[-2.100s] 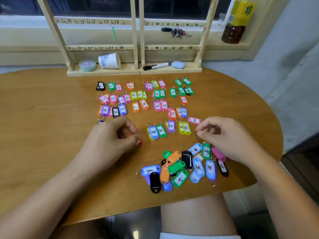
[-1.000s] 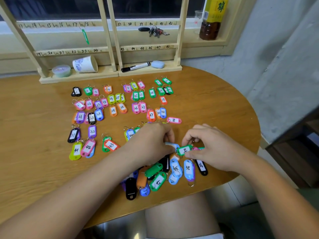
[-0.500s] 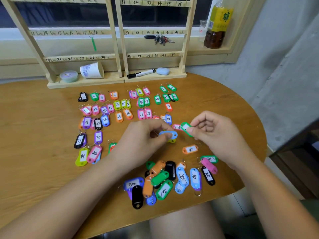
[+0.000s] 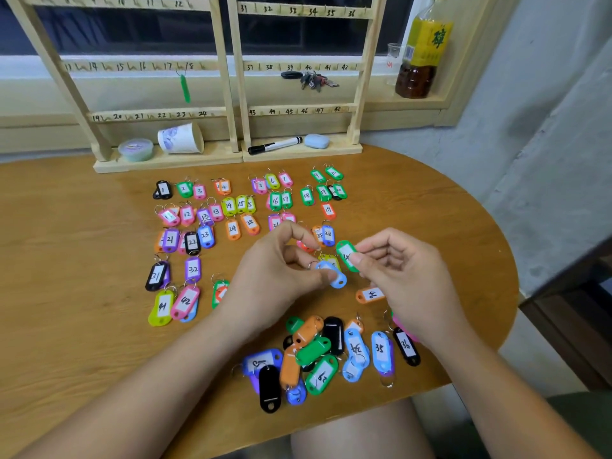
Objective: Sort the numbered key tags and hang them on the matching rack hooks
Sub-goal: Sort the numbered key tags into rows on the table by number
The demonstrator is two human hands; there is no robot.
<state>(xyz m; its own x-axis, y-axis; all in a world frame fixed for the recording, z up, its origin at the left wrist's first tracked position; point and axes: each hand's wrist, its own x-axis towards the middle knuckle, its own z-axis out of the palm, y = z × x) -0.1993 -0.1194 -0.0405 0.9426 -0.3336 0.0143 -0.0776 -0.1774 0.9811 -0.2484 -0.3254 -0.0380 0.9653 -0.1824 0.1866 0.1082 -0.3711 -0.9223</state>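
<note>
Above the table's middle, my left hand (image 4: 278, 273) pinches a light blue key tag (image 4: 334, 276) between thumb and fingers. Just right of it, my right hand (image 4: 404, 273) pinches a green key tag (image 4: 346, 253) with a white label. Rows of numbered tags (image 4: 231, 207) lie sorted on the wooden table (image 4: 66, 293). Near the front edge sits an unsorted heap of tags (image 4: 328, 356). The wooden rack (image 4: 228, 94) with numbered hooks stands at the back, and one green tag (image 4: 185, 87) hangs from its hook near 18.
On the rack's base lie a tipped paper cup (image 4: 180, 139), a small lidded tub (image 4: 135, 149), a black marker (image 4: 275, 145) and a blue eraser (image 4: 316, 140). A bunch of keys (image 4: 311, 79) and a bottle (image 4: 422, 48) stand on the window sill. The table's right edge curves close to my right arm.
Both hands rose from the heap, each with a tag, and now hold them slightly higher over the table. An orange tag lies where they lifted from. The view tilted up.
</note>
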